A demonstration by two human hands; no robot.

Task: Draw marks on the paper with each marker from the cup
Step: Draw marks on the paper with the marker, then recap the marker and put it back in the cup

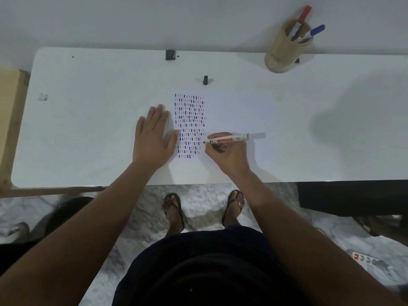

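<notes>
Left of centre, the left hand [153, 134] lies flat on the paper [231, 111], fingers together and straight, beside rows of blue and red marks [189, 125]. Just right, the right hand [227, 151] pinches a white marker [228, 139], tip on the paper at the marks' right edge. A black cap [205, 80] stands above the paper. In the upper right, the cup [284, 51] on the table [88, 129] holds a red marker [304, 15] and a blue marker [314, 32].

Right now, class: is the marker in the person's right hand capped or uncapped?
Uncapped. The marker shows a bare dark tip at the paper, and a black cap stands alone on the table beyond.
</notes>
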